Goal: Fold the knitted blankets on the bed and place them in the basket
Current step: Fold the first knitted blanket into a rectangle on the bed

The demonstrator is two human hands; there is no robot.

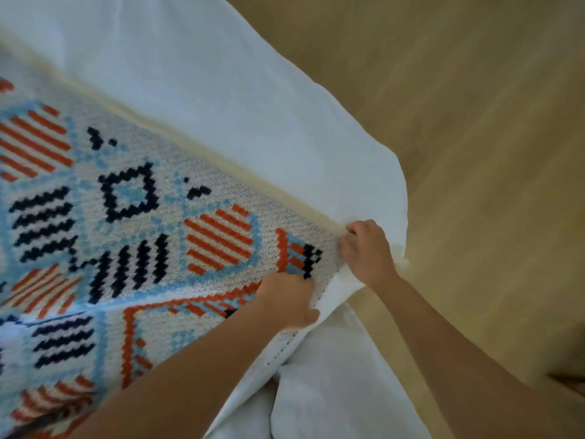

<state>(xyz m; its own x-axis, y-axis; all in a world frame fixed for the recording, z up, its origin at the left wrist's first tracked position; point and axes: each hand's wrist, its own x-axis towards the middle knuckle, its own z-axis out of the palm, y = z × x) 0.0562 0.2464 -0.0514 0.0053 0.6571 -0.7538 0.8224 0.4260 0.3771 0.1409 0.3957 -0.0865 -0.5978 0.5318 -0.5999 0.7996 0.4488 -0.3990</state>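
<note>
A knitted blanket (133,217) with orange, navy and light-blue patterns lies spread across the white bed (221,90), filling the left half of the view. My right hand (367,251) grips the blanket's cream-edged corner near the bed's corner. My left hand (288,301) pinches the blanket's near edge just below and left of the right hand. The two hands are a short way apart on the same corner. No basket is visible.
White bedding (332,381) bunches up below my hands at the bed's edge. Tan wooden floor (474,137) fills the right side of the view. A darker object shows at the far right edge (569,381).
</note>
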